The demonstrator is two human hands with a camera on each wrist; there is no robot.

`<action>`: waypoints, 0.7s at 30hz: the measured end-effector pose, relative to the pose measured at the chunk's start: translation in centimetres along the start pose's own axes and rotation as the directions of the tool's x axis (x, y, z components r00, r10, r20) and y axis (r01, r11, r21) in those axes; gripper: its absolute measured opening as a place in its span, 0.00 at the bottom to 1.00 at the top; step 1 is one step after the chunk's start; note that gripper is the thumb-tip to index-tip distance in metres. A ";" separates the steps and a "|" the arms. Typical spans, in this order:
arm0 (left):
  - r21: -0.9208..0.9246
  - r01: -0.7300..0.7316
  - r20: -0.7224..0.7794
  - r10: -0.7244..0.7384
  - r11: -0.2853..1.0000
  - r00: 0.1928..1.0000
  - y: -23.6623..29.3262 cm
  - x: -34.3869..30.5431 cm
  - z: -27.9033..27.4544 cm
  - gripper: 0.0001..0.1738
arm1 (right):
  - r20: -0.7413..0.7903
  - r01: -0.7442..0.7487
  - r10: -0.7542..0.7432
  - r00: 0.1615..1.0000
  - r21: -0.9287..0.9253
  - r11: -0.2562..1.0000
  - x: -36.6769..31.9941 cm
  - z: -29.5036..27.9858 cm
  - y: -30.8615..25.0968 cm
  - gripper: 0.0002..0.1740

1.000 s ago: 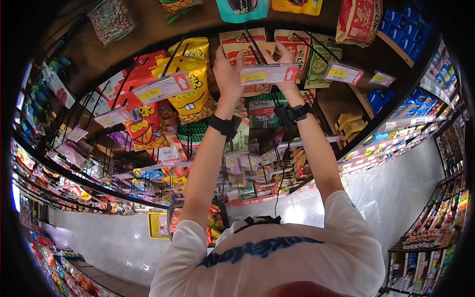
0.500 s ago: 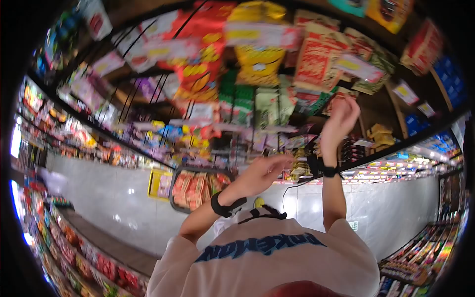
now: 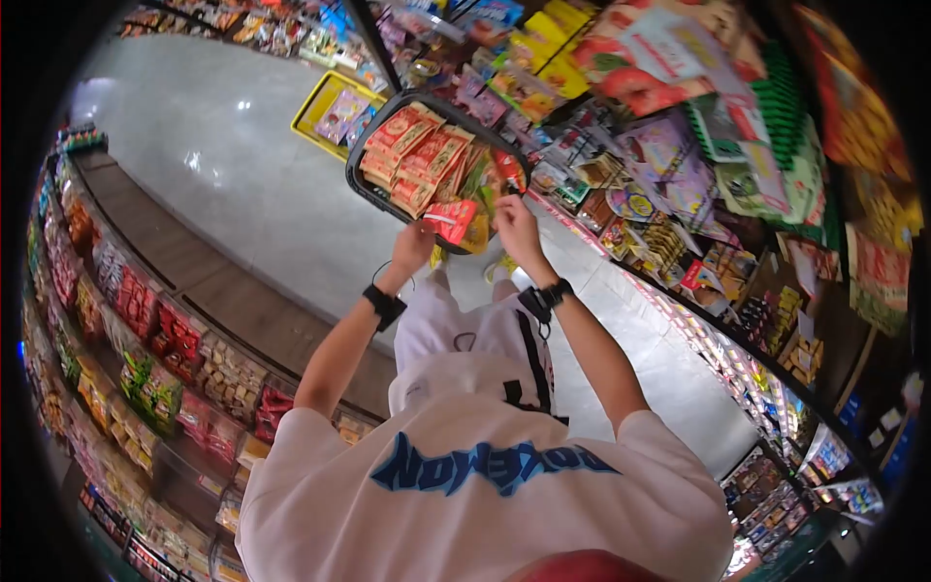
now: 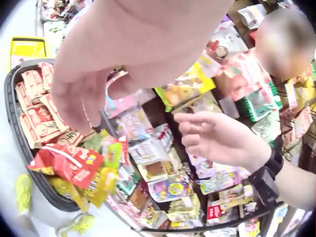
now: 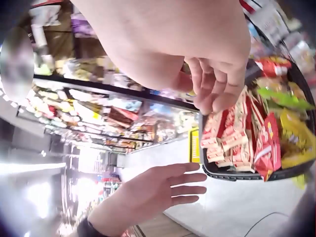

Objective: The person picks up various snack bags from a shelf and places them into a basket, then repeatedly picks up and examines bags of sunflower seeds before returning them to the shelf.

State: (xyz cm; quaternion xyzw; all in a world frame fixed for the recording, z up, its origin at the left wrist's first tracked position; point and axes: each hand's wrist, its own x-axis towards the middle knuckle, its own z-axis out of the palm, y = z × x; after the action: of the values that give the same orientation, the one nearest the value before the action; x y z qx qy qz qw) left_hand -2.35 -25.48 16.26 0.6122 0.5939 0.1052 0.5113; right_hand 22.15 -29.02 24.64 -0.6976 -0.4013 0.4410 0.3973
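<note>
A dark shopping basket (image 3: 354,165) stands on the floor in front of the person. Inside it lie stacked red-and-cream packets (image 3: 412,150), a red snack bag (image 3: 451,220) and a yellow bag (image 4: 101,185). The left hand (image 3: 414,247) is just outside the near rim, close to the red bag; in the right wrist view its fingers are extended with nothing in them. Beside the basket's right side hangs the right hand (image 3: 519,230), fingers loosely bent and empty in the left wrist view.
A yellow basket (image 3: 325,102) stands beyond the dark one. Shelves of hanging snack bags (image 3: 669,48) rise on the right. Along the left runs a low shelf of packaged snacks (image 3: 136,301). Grey tiled floor (image 3: 194,116) lies between.
Both hands have left the hanging packets on the shelf and come down to the basket. The view has turned left and downward, and the shelf now lies at right.
</note>
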 end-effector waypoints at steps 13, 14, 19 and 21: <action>-0.628 0.194 -0.413 -0.534 0.754 0.737 -19.1 28.1 5.6 0.43 | -0.257 -0.651 0.635 0.729 0.026 0.758 22.6 22.3 24.5 0.27; -0.641 0.193 -0.408 -0.543 0.743 0.734 -17.8 28.2 4.9 0.43 | -0.321 -0.694 0.656 0.683 -0.004 0.720 22.8 22.2 22.8 0.31; -0.445 0.235 -0.460 -0.446 0.864 0.767 -20.4 29.2 5.1 0.34 | -0.341 -0.591 0.560 0.755 0.015 0.807 21.7 20.2 19.8 0.26; -0.509 0.200 -0.429 -0.448 0.837 0.784 -23.5 28.7 5.2 0.39 | -0.381 -0.479 0.403 0.832 -0.126 0.869 20.2 19.0 18.9 0.21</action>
State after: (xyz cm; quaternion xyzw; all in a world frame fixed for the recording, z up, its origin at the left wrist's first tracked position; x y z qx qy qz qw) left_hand -5.27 -9.47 -17.50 0.3130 0.7711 0.3090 0.4603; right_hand 14.18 -13.71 -4.09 -0.8761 -0.1986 0.3467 0.2697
